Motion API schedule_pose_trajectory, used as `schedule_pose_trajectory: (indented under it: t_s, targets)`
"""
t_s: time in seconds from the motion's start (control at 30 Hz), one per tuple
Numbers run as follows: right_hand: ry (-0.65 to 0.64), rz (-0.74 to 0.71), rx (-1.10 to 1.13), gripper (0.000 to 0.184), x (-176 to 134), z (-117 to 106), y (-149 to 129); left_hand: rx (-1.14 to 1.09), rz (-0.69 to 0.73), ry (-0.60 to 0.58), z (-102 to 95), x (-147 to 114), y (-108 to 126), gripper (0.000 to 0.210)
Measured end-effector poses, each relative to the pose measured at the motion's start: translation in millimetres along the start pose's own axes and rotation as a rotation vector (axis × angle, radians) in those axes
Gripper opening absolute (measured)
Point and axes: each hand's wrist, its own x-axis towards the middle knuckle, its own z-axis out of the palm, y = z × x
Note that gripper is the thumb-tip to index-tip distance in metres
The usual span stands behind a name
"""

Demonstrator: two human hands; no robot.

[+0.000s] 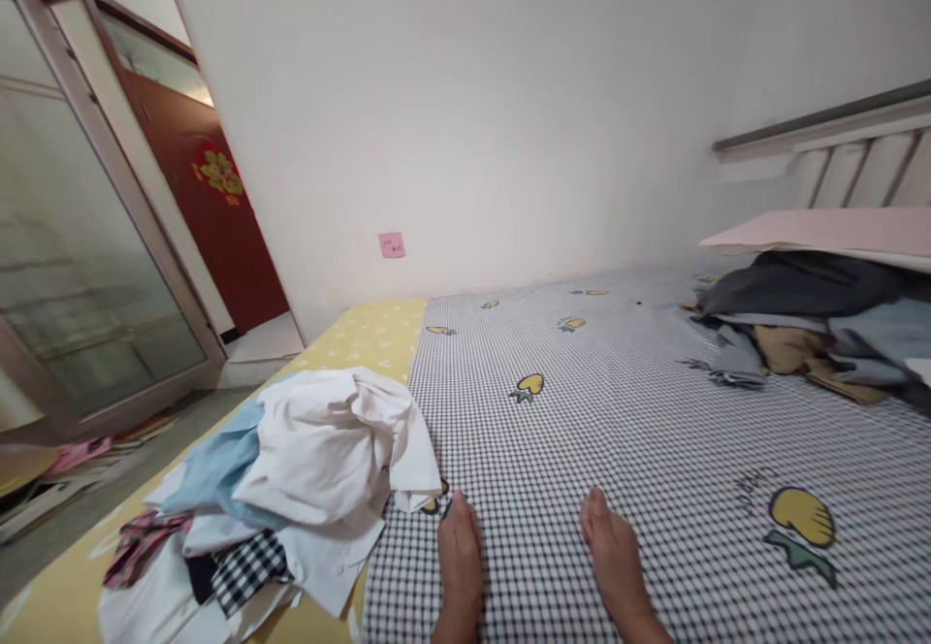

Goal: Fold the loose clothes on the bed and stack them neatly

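My left hand (460,547) is held edge-on above the checked bed sheet (509,460), its fingers stretched out and nothing in it. A heap of clothes lies just to its left, with a white shirt (320,450) on top, a light blue garment (222,455) under it, and a black-and-white checked piece (249,566) at the near side. To the right, my right hand (611,547) faces the left one across a gap, its fingers straight and holding nothing. Whether either hand touches the sheet I cannot tell.
At the right lies a second pile of clothes, dark grey (800,280) and brown (792,348), beneath a pink board (836,229). A yellow sheet (378,334) covers the bed's left side. Beyond are a white wall (465,120), a pink note (391,244) and a glass door (80,237).
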Motion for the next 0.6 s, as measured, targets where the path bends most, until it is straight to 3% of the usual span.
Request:
schedule_pose_trajectory:
  t_s: [0.37, 0.6]
  targets:
    - [0.026, -0.069, -0.047, 0.069, 0.6, -1.0, -0.6, 0.038, 0.032, -0.048, -0.7, -0.7, 0.5, 0.070]
    - [-0.010, -0.102, -0.056, 0.071, -1.3, -4.1, -14.9, 0.048, 0.060, -0.054, -1.0, 1.8, -0.2, 0.071]
